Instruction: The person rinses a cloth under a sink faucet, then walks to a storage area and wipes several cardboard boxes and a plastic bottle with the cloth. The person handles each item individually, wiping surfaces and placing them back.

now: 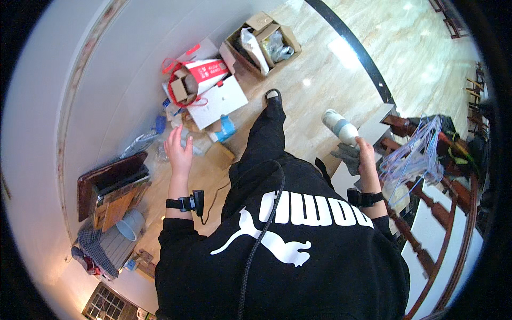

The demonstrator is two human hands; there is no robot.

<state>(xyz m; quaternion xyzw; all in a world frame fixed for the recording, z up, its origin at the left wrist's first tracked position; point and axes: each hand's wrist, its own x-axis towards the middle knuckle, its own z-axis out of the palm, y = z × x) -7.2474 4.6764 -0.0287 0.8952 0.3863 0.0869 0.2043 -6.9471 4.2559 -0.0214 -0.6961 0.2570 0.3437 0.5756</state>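
My right hand (365,154) is closed around the narrow end of a white bottle (339,125) with a grey-blue band, its wide end pointing away from me. A dark grey cloth (347,158) hangs beside that hand; whether the fingers also hold it, I cannot tell. My left hand (179,150) is raised on the left with its fingers apart and nothing in it. Beyond it on the floor lie a blue and white packet (227,129) and a red and white bag (206,75) with cardboard inside.
An open cardboard box (246,74) with plastic bags stands ahead by the wall. Many thin hangers (416,154) hang at the wooden stair railing (434,214) on the right. Left are leaning boards (116,208) and a light blue bucket (131,225). A cable runs down my front.
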